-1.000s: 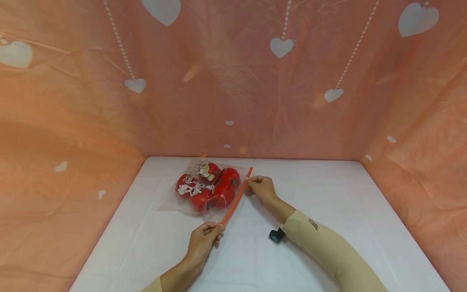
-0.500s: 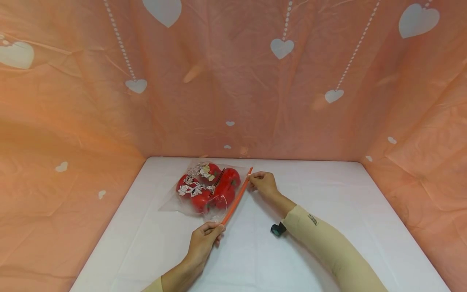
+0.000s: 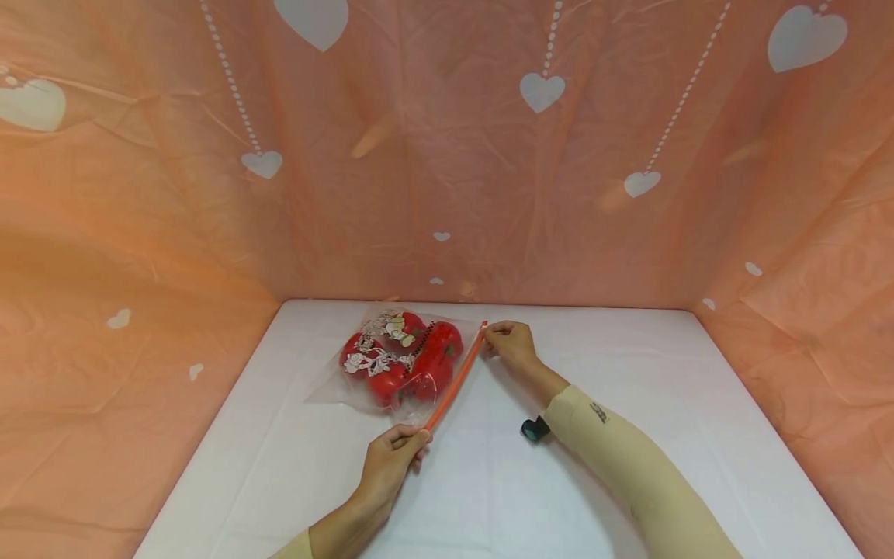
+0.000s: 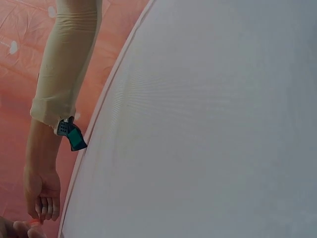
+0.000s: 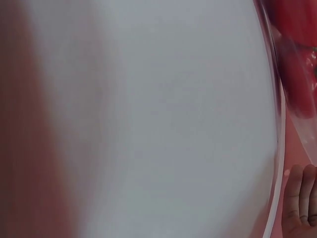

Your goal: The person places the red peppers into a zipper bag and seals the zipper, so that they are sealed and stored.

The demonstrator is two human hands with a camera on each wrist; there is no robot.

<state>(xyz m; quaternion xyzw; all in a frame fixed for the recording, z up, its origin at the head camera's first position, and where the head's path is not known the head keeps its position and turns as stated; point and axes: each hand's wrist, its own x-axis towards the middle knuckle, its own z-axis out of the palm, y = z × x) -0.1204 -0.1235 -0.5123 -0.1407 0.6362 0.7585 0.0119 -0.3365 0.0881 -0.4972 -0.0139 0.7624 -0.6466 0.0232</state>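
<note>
Orange sheeting [image 3: 433,155] printed with white hearts rises behind and to both sides of the white table [image 3: 628,365] where we work. Toward the far middle of the table lies a clear zip bag [image 3: 391,359] with a cartoon print, and we can see red tomatoes [image 3: 433,345] inside it. Its orange zip strip [image 3: 454,378] runs diagonally along the bag's right edge, from near to far. Our left hand [image 3: 393,463] pinches the near end of the strip, fingers curled round it. Our right hand [image 3: 511,342] pinches the far end, at the bag's far right corner. The two hands are well apart, one at each end of the strip. A small teal clip [image 3: 535,428] sits at the cuff of our beige right sleeve [image 3: 628,466].
</note>
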